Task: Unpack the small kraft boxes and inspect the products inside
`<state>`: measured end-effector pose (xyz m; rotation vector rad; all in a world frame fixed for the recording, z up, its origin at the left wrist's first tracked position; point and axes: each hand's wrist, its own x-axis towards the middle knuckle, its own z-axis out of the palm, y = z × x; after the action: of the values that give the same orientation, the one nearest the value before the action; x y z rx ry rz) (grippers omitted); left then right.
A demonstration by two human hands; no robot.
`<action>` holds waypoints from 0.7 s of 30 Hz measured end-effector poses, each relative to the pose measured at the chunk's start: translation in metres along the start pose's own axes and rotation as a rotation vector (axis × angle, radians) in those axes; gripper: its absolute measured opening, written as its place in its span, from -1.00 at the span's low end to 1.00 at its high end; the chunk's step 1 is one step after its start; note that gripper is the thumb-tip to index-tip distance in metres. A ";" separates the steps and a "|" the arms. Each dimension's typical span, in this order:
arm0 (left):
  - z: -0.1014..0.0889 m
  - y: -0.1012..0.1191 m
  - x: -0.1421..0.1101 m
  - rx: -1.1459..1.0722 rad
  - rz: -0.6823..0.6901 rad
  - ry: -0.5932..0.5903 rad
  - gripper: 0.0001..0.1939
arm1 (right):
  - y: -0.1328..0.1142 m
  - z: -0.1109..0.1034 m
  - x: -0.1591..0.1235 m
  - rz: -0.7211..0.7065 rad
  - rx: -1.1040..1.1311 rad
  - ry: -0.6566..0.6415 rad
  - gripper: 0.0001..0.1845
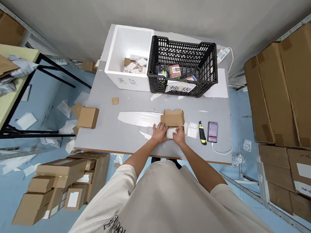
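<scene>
A small brown cardboard box [173,117] lies on the table near its front edge, with its lid flap raised toward the far side. Something white and flat [170,132] fills its near part; what it is cannot be told. My left hand [159,132] rests at the box's left side, fingers spread and touching its edge. At the right side, my right hand [179,136] has its fingers bent in around the box's edge, with the thumb near the white content. The fingers partly hide both near corners.
A white foam bin [128,80] and a black crate [182,85], both holding small packs, stand at the back. White packets [192,130], a yellow-black box cutter [202,133] and a cabled phone [212,131] lie right. A closed carton [88,118] sits at the left edge.
</scene>
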<state>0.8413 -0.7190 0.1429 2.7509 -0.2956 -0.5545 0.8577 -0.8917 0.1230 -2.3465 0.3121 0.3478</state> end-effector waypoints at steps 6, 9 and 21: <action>-0.003 0.003 0.000 0.017 0.001 -0.016 -0.04 | 0.029 -0.052 0.004 0.044 0.152 0.032 -0.56; -0.004 0.006 0.000 0.030 -0.009 -0.038 -0.03 | 0.056 -0.093 0.015 0.100 0.212 0.057 -0.43; -0.003 0.024 0.002 0.134 -0.075 -0.096 -0.06 | 0.143 -0.157 0.058 0.253 -0.095 0.067 -0.61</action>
<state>0.8407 -0.7413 0.1536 2.8788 -0.2616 -0.7122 0.8911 -1.1100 0.1218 -2.4196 0.6404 0.4124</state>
